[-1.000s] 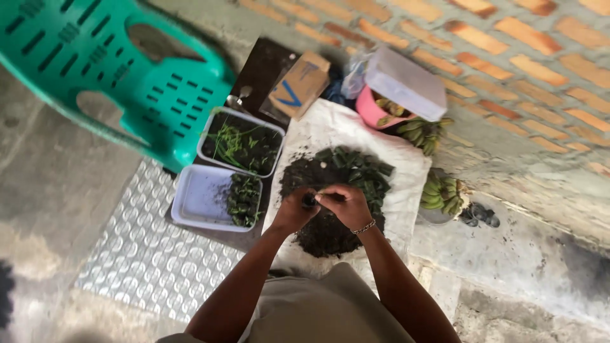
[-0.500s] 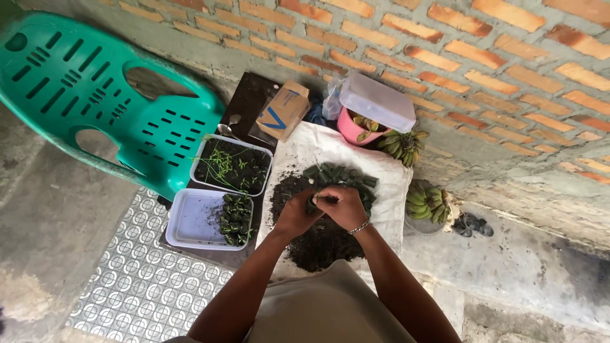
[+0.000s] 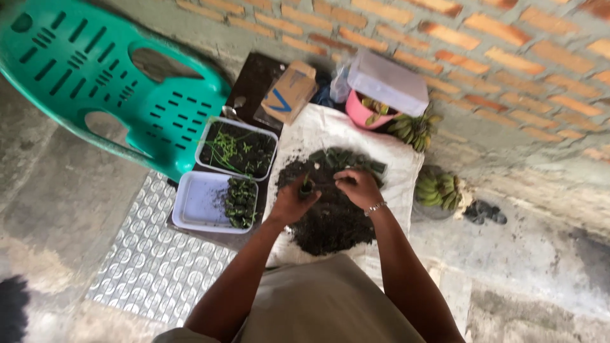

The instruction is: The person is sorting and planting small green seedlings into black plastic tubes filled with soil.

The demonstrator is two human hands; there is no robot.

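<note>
A heap of dark soil (image 3: 330,219) lies on a white sack (image 3: 318,130) spread on the floor, with several small dark green rolled pots (image 3: 348,159) at its far edge. My left hand (image 3: 291,202) holds one small green pot (image 3: 307,186) over the soil. My right hand (image 3: 359,187) rests on the soil just right of it, fingers bent into the heap; a bracelet is on that wrist.
Left of the sack stand a white tray of thin seedlings (image 3: 238,149) and a white tray with filled pots (image 3: 213,202). A green plastic chair (image 3: 108,82), a cardboard box (image 3: 289,92), a pink bowl under a white lid (image 3: 381,95), banana bunches (image 3: 438,189) and a brick wall (image 3: 508,44) surround them.
My hands have come apart: the right one has left the pot and gone down to the soil, while the left one keeps the pot. The view has shifted slightly.
</note>
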